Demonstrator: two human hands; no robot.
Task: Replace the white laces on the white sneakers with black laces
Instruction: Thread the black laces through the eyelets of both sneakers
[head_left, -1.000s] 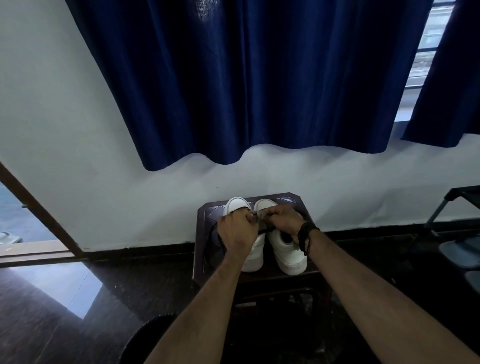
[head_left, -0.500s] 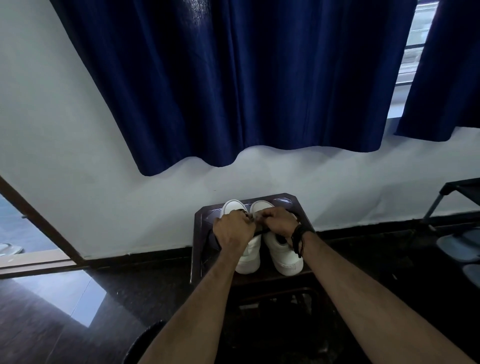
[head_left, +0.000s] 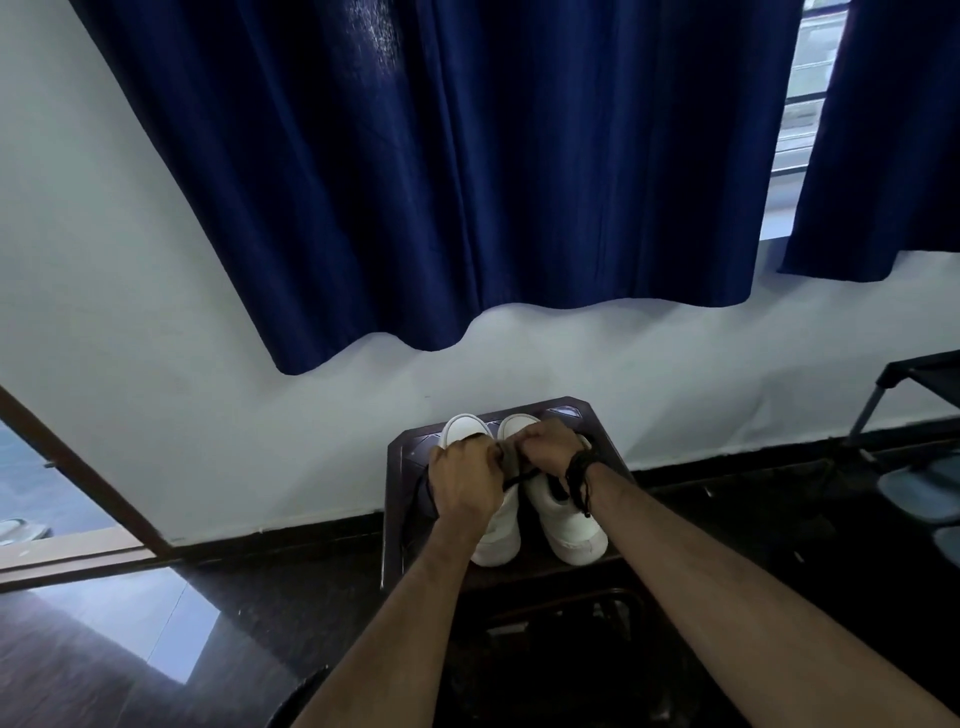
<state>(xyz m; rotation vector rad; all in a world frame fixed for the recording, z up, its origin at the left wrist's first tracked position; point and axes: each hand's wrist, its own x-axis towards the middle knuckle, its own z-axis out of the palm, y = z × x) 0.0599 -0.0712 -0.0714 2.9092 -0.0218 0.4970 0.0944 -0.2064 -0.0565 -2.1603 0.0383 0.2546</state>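
Pair of white low-top sneakers (head_left: 524, 499) side by side on the dark square plastic table (head_left: 400, 467), long axes running away from the person; left hand (head_left: 465, 480) and right hand (head_left: 550, 457), fingers curled, pinch a thin black lace (head_left: 519, 479) stretched between them above the left shoe's eyelets; no containers visible.

No text, label, brand or number can be read anywhere
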